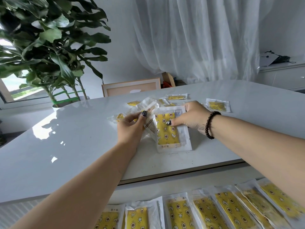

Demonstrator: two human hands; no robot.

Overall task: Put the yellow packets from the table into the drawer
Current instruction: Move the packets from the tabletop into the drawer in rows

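White and glossy, the table (66,146) spreads out in front of you, with the open drawer (148,189) just under its near edge. Nearest you, a row of packets (204,212) already lies side by side across the drawer, yellow faces up, the right-hand ones blurred. Above them your two forearms reach over the table edge to the pile. Your left hand (130,128) grips a bunch of packets (148,119) between thumb and curled fingers, tilted and fanned so mostly their clear backs show. Your right hand (191,118), with a dark bead bracelet (210,124) on its wrist, pinches a large packet (168,131) by its upper part, thumb on the yellow front, fingers behind; its lower edge looks to rest on the table, touching the left bunch. Behind your hands more loose packets (175,97) lie scattered, partly hidden by your fingers, and one packet (217,105) sits alone just beyond your right wrist. Past the far edge stand a wooden frame (132,88) and a leafy plant (49,47) on the left by a window; a sheer curtain (198,38) hangs behind, and a white cabinet (283,76) stands far right.
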